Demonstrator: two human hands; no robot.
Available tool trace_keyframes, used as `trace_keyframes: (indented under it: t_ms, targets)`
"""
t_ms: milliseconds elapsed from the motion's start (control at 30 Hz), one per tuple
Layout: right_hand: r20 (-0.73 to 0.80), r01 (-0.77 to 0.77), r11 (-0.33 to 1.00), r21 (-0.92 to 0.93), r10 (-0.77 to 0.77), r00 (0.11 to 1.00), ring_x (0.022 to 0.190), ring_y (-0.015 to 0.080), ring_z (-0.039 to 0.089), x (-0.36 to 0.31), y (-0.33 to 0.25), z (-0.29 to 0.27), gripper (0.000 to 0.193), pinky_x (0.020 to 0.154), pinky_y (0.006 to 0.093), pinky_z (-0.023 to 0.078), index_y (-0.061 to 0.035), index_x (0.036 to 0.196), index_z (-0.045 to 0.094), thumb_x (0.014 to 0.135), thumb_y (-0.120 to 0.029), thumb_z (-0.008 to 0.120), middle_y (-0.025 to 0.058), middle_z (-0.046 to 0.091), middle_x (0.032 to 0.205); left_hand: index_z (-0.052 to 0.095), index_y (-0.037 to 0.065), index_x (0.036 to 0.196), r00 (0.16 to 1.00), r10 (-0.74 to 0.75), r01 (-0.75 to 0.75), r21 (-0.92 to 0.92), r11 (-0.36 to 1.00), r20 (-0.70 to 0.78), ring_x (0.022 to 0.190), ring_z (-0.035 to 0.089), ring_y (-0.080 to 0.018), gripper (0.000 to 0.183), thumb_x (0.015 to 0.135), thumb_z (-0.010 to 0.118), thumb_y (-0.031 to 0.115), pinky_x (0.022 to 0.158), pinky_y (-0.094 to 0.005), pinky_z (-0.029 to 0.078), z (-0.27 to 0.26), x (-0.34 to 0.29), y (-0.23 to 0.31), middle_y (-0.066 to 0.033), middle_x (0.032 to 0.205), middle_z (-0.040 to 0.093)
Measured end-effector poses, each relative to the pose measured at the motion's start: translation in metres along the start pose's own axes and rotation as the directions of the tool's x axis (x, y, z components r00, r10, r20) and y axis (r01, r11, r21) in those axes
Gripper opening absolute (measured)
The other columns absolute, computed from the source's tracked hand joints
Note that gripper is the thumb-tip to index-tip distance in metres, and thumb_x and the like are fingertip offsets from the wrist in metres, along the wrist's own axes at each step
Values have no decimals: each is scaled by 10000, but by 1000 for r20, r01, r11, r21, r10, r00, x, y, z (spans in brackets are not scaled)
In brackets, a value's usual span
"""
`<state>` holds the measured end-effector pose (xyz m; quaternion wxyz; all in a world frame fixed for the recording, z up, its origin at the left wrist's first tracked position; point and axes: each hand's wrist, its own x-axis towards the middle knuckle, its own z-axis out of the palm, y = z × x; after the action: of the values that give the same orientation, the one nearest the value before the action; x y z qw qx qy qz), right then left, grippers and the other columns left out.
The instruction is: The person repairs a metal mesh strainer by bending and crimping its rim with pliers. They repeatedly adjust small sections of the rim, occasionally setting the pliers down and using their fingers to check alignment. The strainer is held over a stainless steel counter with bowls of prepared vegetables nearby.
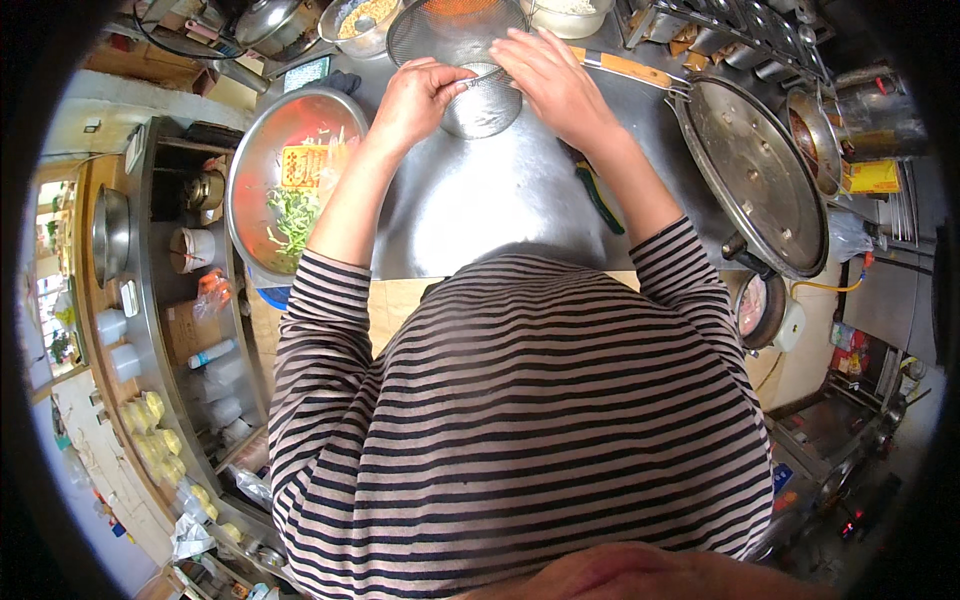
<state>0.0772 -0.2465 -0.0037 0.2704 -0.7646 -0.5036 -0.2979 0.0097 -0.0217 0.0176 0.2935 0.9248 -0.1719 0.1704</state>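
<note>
A large wire mesh strainer (455, 35) lies at the far side of the steel table (480, 220); its wooden handle (630, 68) points right and ends in metal prongs. At its near side is a smaller rounded piece of wire mesh (482, 108). My left hand (418, 98) pinches the mesh edge between thumb and fingertips. Fingers stretched out, my right hand (550, 88) rests against the strainer's near right edge. A tool with green and yellow grips (600, 198) lies right of centre, its other end partly hidden by my right forearm.
A steel basin (243, 190) with shredded green vegetables and a red-and-yellow packet stands left. A large round metal lid (750, 170) leans at the right. Bowls, one holding yellow pieces (365, 17), line the far edge. Shelves (165, 290) stand along the left.
</note>
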Motion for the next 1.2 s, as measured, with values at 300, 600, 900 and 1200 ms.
trace_keyframes:
  t_ms: [300,600,900,1200]
  targets:
    - [152,-539,782,-313,601,785,1012,360,596,-133,-46,-10,469,885,444,477,-28,1229,550,821,-161,740,157,634,1056,764,94,1006,1000,-21,21,-32,999,-22,761,620,-296,185,844,728,177,773,-404,501,3,-1,-2,-113,738,661]
    - [503,-650,669,-360,727,468,911,358,652,-171,-29,-12,468,830,449,533,-13,1241,520,835,-126,725,170,647,1065,752,103,1062,999,-31,31,5,999,-13,789,616,-244,204,881,713,188,743,-368,500,5,-2,-4,-83,780,635]
    - [904,-523,-741,421,388,179,1122,302,594,-114,-92,-45,793,960,477,512,-47,1421,439,653,152,468,127,577,1174,754,104,1034,997,-36,36,-13,999,-62,801,639,-254,225,837,763,213,750,-368,510,7,-4,-4,-84,791,660]
    - [894,-652,-613,446,337,294,1251,375,543,-46,-124,-72,700,983,500,520,114,1331,409,631,114,411,224,543,1244,764,110,975,997,-45,42,-44,998,-65,788,626,-256,194,820,771,226,774,-377,500,8,-7,-10,-78,734,650]
